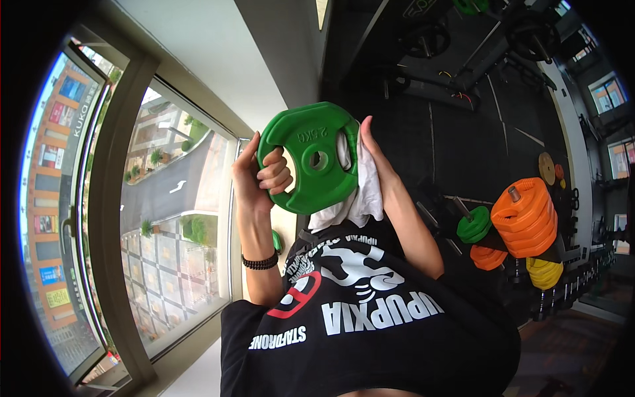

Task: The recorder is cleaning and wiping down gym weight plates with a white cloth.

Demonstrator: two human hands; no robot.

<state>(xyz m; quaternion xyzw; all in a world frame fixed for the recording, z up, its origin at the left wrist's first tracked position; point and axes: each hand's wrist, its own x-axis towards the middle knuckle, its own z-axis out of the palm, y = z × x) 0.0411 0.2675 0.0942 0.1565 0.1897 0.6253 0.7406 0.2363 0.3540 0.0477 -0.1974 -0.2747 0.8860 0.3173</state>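
A green weight plate [325, 173] with a metal-lined centre hole and grip slots is held up in front of my chest. My left hand [265, 173], with a dark bead bracelet on its wrist, has its fingers curled through the plate's left slot and the thumb along the rim. At the opposite rim, my right hand [379, 154] presses a white cloth [368, 186] against the plate, thumb pointing up. Some of the cloth shows through the right slot, and the rest hangs below the plate. My right fingers are mostly hidden behind cloth and plate.
Windows [173, 198] run along my left, above a pale sill. Another green plate [276, 241] sits partly hidden behind my left forearm. To the right, a storage rack carries orange plates [526, 218], green plates [474, 224] and yellow plates [544, 272]. Dumbbells [570, 290] line up beyond it.
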